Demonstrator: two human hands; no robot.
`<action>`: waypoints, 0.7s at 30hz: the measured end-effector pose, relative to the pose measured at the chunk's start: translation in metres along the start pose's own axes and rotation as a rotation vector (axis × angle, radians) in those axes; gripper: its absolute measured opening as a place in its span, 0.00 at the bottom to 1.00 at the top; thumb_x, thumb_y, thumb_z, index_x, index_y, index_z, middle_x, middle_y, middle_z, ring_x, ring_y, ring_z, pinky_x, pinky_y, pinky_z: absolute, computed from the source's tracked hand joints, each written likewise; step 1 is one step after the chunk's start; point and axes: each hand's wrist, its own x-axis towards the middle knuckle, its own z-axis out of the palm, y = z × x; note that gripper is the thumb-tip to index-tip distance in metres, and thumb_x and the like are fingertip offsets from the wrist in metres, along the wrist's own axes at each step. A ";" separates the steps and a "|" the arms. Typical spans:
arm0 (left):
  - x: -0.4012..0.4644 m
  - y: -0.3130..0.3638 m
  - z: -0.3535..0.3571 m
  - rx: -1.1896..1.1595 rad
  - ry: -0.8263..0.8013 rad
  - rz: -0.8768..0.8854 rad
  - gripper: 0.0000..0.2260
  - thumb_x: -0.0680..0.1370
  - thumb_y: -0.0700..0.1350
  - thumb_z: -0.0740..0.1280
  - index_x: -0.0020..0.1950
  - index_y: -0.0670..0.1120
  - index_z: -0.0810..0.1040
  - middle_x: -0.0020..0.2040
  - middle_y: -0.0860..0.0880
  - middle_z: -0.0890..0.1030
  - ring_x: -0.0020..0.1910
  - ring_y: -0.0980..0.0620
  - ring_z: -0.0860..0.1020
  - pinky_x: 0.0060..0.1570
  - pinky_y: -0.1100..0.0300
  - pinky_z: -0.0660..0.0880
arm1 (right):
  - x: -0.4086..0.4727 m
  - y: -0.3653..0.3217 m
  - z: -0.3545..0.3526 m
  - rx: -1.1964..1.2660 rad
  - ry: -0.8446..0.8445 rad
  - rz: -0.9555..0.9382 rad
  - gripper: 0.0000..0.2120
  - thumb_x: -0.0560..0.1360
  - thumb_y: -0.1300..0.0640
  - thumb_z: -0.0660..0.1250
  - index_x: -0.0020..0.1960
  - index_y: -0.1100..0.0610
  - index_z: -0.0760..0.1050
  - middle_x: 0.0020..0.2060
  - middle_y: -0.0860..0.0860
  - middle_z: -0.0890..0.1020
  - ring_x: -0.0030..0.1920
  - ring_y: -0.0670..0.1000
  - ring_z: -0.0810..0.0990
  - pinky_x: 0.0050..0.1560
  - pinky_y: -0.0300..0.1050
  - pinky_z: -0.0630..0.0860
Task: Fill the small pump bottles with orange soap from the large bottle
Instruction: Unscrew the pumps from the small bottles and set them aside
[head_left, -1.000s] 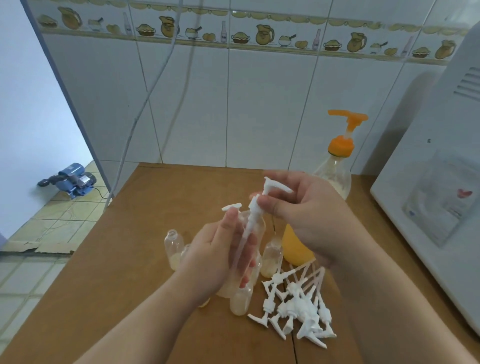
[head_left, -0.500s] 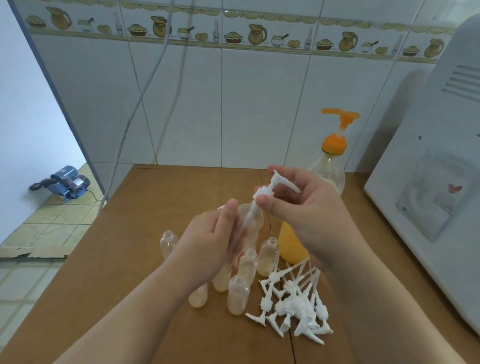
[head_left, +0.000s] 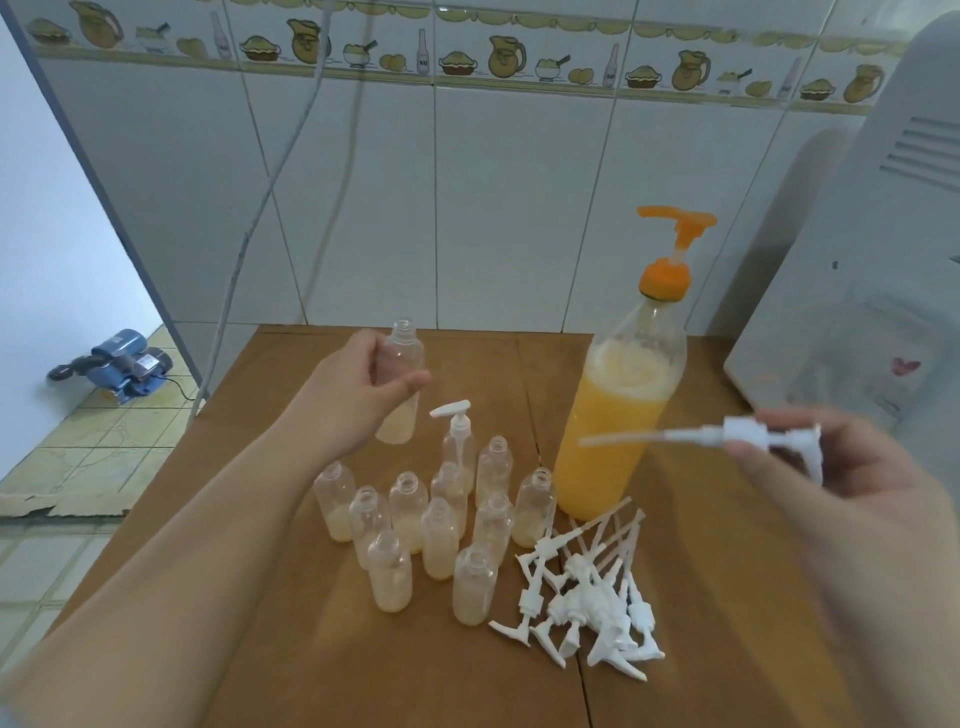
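Hands now apart, the left hand grips an uncapped small bottle held up left of the large soap bottle, while the right hand pinches the withdrawn white pump head before it. Open small bottles cluster at the large bottle's base, loose pump heads just beside them.

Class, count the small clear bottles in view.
12 small bottles: one in the left hand, one with a pump fitted behind the cluster, ten open ones standing left of the large bottle. Others may be hidden.
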 end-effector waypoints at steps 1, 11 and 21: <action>0.005 -0.005 0.003 0.028 0.010 -0.039 0.17 0.74 0.57 0.68 0.56 0.50 0.72 0.49 0.56 0.77 0.45 0.60 0.75 0.38 0.63 0.69 | -0.005 0.015 -0.005 -0.036 0.013 0.026 0.11 0.65 0.55 0.76 0.44 0.44 0.81 0.38 0.48 0.84 0.36 0.49 0.79 0.38 0.39 0.77; 0.025 -0.026 0.034 0.549 -0.361 -0.351 0.16 0.71 0.46 0.73 0.55 0.44 0.75 0.47 0.48 0.77 0.44 0.49 0.77 0.43 0.57 0.76 | -0.055 0.141 0.014 -0.497 0.063 -0.261 0.15 0.63 0.63 0.74 0.34 0.45 0.74 0.43 0.43 0.77 0.45 0.34 0.75 0.41 0.20 0.66; 0.027 -0.028 0.041 0.667 -0.561 -0.323 0.22 0.74 0.42 0.70 0.67 0.47 0.72 0.61 0.48 0.76 0.57 0.48 0.77 0.54 0.57 0.75 | -0.064 0.190 0.021 -0.561 -0.312 -0.230 0.18 0.63 0.46 0.74 0.46 0.29 0.70 0.53 0.35 0.74 0.55 0.37 0.72 0.50 0.20 0.65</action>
